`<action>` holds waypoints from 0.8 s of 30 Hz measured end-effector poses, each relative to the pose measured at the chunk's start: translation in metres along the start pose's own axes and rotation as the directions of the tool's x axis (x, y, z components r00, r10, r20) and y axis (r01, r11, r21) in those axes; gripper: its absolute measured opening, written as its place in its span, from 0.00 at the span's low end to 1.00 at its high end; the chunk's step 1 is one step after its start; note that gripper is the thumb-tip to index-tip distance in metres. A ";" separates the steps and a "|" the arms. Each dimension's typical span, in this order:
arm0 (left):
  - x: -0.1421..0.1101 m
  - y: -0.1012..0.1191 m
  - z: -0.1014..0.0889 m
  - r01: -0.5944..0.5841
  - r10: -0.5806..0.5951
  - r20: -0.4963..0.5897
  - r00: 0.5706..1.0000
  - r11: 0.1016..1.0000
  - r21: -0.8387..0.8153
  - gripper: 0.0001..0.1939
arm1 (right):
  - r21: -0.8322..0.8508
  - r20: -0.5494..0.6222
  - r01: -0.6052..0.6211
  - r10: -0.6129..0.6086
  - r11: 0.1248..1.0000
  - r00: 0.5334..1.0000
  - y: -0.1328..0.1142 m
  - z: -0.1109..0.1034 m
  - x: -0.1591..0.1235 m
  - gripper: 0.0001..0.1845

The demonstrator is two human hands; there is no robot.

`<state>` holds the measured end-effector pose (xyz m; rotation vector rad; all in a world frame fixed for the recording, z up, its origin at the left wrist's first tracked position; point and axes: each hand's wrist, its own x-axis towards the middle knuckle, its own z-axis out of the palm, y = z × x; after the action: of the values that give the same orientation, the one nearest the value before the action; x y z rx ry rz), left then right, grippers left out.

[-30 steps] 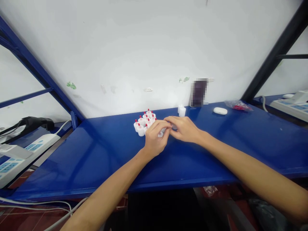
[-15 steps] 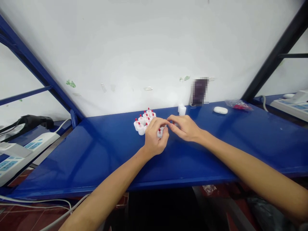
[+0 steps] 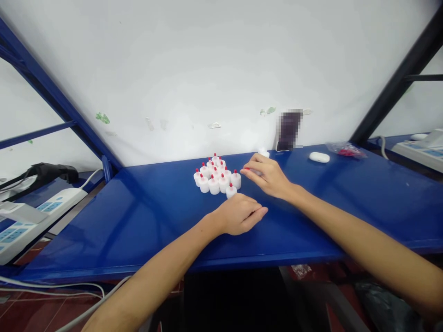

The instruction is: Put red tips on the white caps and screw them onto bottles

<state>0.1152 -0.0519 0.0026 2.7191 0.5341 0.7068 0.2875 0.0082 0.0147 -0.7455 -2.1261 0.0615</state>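
A cluster of several small white bottles with red caps (image 3: 216,177) stands on the blue table (image 3: 145,216). One more capped bottle (image 3: 231,190) stands at the cluster's near edge. My left hand (image 3: 240,216) rests on the table just below it, fingers loosely curled together, with nothing visible in them. My right hand (image 3: 269,176) hovers right of the cluster and pinches a small red cap (image 3: 246,168) at its fingertips. An uncapped white bottle (image 3: 264,153) peeks out behind that hand.
A white earbud case (image 3: 319,157) and a clear bag of red parts (image 3: 346,150) lie at the back right. A blurred dark object (image 3: 289,130) leans on the white wall. Power strips (image 3: 24,221) and cables sit at the left; blue frame bars slant on both sides.
My left hand has set a capped bottle down by the cluster and drawn back toward me. My right hand has moved slightly back and right, with a red cap in its fingertips.
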 end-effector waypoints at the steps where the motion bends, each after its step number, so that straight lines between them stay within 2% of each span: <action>1: 0.001 0.002 0.000 0.006 -0.006 0.041 0.999 1.000 0.003 0.23 | 0.002 -0.003 0.002 -0.002 1.000 1.000 0.000 0.000 0.000 0.15; 5: 0.003 0.005 0.003 0.034 -0.052 0.186 0.981 0.995 0.099 0.23 | -0.007 -0.052 -0.006 0.006 1.000 0.999 0.002 0.001 -0.001 0.17; 8: 0.003 0.003 0.006 0.041 -0.081 0.228 0.970 0.984 0.171 0.22 | 0.036 -0.086 -0.057 0.059 0.998 0.995 0.004 0.001 -0.001 0.20; 11: 0.001 -0.001 0.007 0.044 -0.087 0.225 0.970 0.981 0.188 0.22 | 0.126 -0.015 -0.146 0.149 0.981 0.989 0.003 0.000 0.000 0.23; 13: 0.000 -0.002 0.007 0.043 -0.082 0.215 0.973 0.983 0.180 0.22 | 0.111 0.008 -0.154 0.154 0.982 0.988 0.002 0.000 0.001 0.24; 20: -0.001 -0.006 0.007 0.082 -0.117 0.205 0.972 0.982 0.171 0.19 | 0.030 -0.064 -0.124 0.126 0.992 0.990 -0.001 0.001 0.002 0.17; 24: -0.001 -0.006 0.008 0.080 -0.114 0.197 0.974 0.982 0.173 0.17 | 0.003 -0.099 -0.165 0.164 0.986 0.981 -0.003 -0.002 0.003 0.20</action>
<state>0.1170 -0.0485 -0.0065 2.8491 0.6966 0.3646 0.2863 0.0065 0.0191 -0.9080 -1.9679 0.1056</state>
